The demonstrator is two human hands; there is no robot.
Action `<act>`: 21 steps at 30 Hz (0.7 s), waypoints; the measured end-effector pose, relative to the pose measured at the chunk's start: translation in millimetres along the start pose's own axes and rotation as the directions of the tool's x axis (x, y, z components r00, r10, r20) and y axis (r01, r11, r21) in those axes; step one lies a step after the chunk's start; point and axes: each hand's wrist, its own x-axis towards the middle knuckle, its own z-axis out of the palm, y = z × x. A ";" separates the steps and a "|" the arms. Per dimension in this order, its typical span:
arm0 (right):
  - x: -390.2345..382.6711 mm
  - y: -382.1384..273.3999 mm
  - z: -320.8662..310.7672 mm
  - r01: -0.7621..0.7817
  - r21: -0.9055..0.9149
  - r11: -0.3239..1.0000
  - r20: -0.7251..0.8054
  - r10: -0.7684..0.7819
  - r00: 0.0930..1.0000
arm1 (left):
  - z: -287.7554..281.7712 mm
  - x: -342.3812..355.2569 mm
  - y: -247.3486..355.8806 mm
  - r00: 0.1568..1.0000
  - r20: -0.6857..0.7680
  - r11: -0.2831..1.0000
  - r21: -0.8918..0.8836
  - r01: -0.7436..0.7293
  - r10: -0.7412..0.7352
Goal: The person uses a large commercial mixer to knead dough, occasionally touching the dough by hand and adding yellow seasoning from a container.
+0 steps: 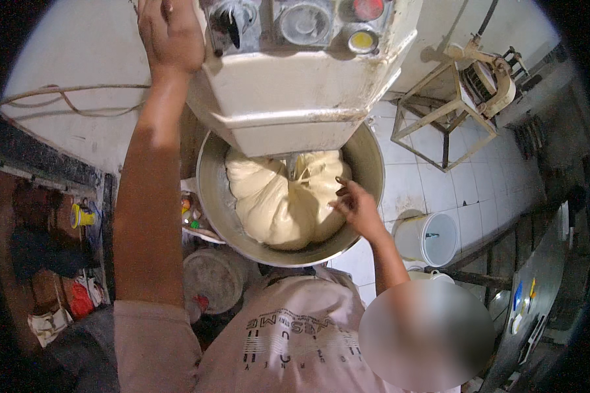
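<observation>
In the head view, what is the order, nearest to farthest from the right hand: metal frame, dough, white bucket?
1. Dough: in the bowl, just by the right hand.
2. White bucket: on the floor, right of the bowl.
3. Metal frame: toward the upper right.

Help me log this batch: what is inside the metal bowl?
The metal bowl holds pale dough, with the right hand at its right side. The dough hides the bottom; the mixer head covers the far part.

Dark printed lettering [272, 323] in several rows across the chest of the wearer's pale pinkish shirt [288, 291]
</observation>
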 end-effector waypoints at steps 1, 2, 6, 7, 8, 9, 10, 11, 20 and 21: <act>-0.3 -3.9 -4.2 0.038 -0.104 0.994 0.015 -0.036 0.999 | 4.2 -2.5 0.4 1.000 -0.008 1.000 -0.015 0.008 -0.008; 3.1 -11.7 -11.2 0.077 -0.205 0.976 0.034 -0.072 0.997 | 6.6 -5.0 0.6 1.000 -0.016 0.999 -0.031 0.016 -0.016; 6.0 -67.8 -37.2 0.074 -0.081 0.994 0.114 -0.064 0.991 | 2.8 -3.7 0.3 1.000 0.006 1.000 -0.012 0.002 -0.002; 4.9 -78.6 -41.9 0.044 -0.012 0.999 0.146 -0.041 0.988 | 5.6 -4.2 -3.4 1.000 -0.008 1.000 -0.031 -0.005 0.005; 2.6 -85.9 -44.7 0.001 0.120 0.993 0.156 -0.019 0.988 | 6.7 -4.7 -5.6 1.000 -0.021 0.999 -0.048 -0.013 0.012; -0.2 -92.0 -47.1 -0.042 0.249 0.967 0.170 -0.001 0.986 | 5.5 -4.1 -4.7 1.000 -0.018 0.999 -0.046 -0.006 0.005; -1.8 -94.7 -47.2 -0.086 0.374 0.924 0.187 0.016 0.982 | 3.7 -3.8 -3.3 1.000 -0.014 0.999 -0.043 0.001 -0.002; -0.9 -89.7 -41.2 -0.086 0.516 0.852 0.180 -0.009 0.984 | 1.9 -4.0 -2.7 1.000 -0.011 0.999 -0.039 0.008 -0.009; -8.4 20.4 36.2 0.170 -0.193 0.966 0.178 -0.136 0.975 | 0.7 -1.0 2.7 0.999 0.020 0.999 0.029 -0.032 0.032; -7.7 14.0 35.8 0.145 -0.250 0.957 0.153 -0.109 0.982 | 1.2 -1.8 2.5 1.000 0.015 0.999 0.028 -0.027 0.026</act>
